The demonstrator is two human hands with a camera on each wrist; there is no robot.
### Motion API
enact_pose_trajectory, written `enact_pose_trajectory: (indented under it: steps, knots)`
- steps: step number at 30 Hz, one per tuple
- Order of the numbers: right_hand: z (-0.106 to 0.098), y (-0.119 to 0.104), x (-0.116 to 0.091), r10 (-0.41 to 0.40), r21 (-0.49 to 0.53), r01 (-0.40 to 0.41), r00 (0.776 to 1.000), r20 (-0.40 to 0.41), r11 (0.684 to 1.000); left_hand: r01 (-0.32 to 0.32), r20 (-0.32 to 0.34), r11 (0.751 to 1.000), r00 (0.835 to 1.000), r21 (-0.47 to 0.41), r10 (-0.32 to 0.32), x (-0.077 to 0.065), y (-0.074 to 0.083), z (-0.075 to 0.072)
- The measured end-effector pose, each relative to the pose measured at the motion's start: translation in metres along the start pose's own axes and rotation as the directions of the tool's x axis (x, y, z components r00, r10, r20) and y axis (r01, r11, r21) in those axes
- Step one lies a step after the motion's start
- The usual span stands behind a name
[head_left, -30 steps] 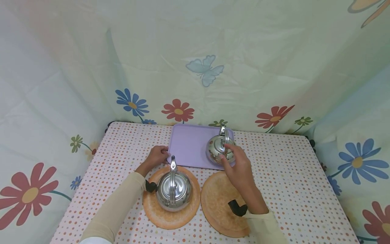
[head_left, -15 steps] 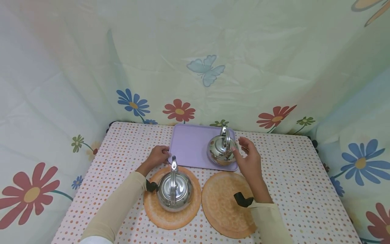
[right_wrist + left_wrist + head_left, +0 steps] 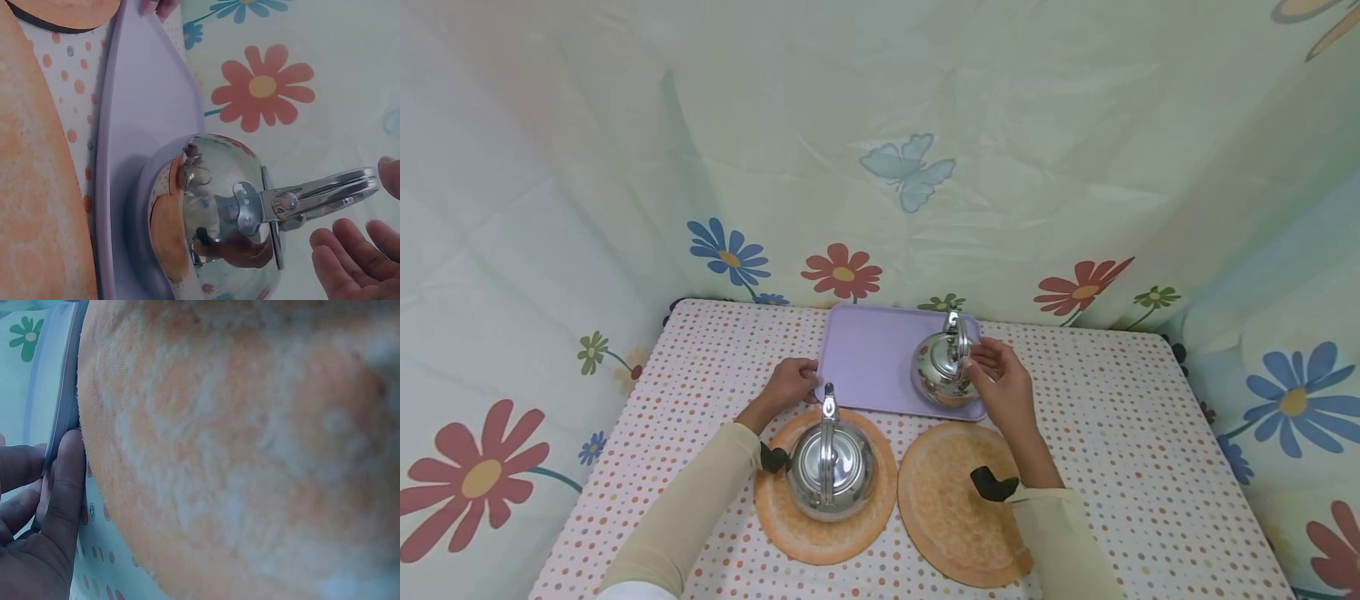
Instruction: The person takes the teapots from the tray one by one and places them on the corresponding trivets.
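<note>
My left hand pinches the front-left corner of a lilac tray; in the left wrist view its thumb and fingers close on the tray's rim. On the tray's right end a shiny steel teapot stands upright. My right hand is just right of it, fingers loosely bent around no object. The right wrist view shows the thumb tip close to the end of the teapot's upright handle; whether they touch I cannot tell. The other fingers are apart from the teapot.
In front of the tray lie two round, orange-brown placemats. A second steel teapot stands on the left mat, close to my left wrist; the right mat is under my right forearm. A dotted cloth covers the table, with flowered curtains around it.
My right hand has come off the top of the teapot on the tray, moved out to its right, then edged slightly back toward its handle. My left hand stays at the tray corner.
</note>
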State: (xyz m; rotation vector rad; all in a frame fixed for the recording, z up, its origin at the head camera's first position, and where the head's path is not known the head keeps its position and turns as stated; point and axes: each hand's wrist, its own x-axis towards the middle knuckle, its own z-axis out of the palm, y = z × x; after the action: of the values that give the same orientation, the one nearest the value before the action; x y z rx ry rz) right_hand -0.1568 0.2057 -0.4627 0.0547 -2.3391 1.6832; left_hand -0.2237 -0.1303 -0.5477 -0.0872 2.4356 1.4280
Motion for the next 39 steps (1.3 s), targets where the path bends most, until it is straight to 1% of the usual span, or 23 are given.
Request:
enact_pose_trajectory:
  steps: [3,7,14,20,25,29,32,36,39]
  knots:
    - [0.002,-0.017,-0.003,0.019,-0.021,-0.018,1.0,0.021,1.0,-0.002,-0.001,1.0,1.0,0.003,0.002,0.0,0.001,0.0]
    - [0.003,-0.039,-0.006,0.04,-0.053,-0.039,0.999,0.026,0.998,-0.01,0.004,1.0,1.0,-0.003,0.01,0.0,0.001,-0.001]
    - [0.006,-0.042,-0.003,0.057,-0.042,-0.055,0.998,0.04,0.998,-0.007,0.004,1.0,1.0,-0.002,0.007,0.001,0.001,-0.001]
    - [0.007,-0.046,-0.003,0.072,-0.052,-0.07,0.996,0.045,0.996,-0.019,0.001,1.0,1.0,0.006,0.019,0.002,0.0,0.0]
    - [0.009,-0.04,0.0,0.094,-0.043,-0.092,0.994,0.061,0.995,-0.031,0.0,0.999,1.0,-0.006,0.031,0.002,0.0,-0.001]
    - [0.01,-0.02,0.004,0.151,-0.045,-0.148,0.986,0.068,0.988,-0.035,0.006,0.999,0.999,-0.019,0.035,0.003,-0.001,-0.001]
    - [0.012,-0.006,0.007,0.192,-0.011,-0.192,0.979,0.072,0.981,-0.032,0.008,0.999,0.999,-0.02,0.032,0.003,-0.002,-0.001]
    - [0.013,-0.004,0.008,0.217,0.068,-0.223,0.972,0.09,0.972,-0.025,0.004,1.0,1.0,-0.01,0.025,0.002,-0.002,-0.001]
    - [0.012,-0.005,0.009,0.221,0.088,-0.23,0.97,0.104,0.969,-0.025,0.001,1.0,1.0,-0.002,0.025,0.001,-0.002,-0.002]
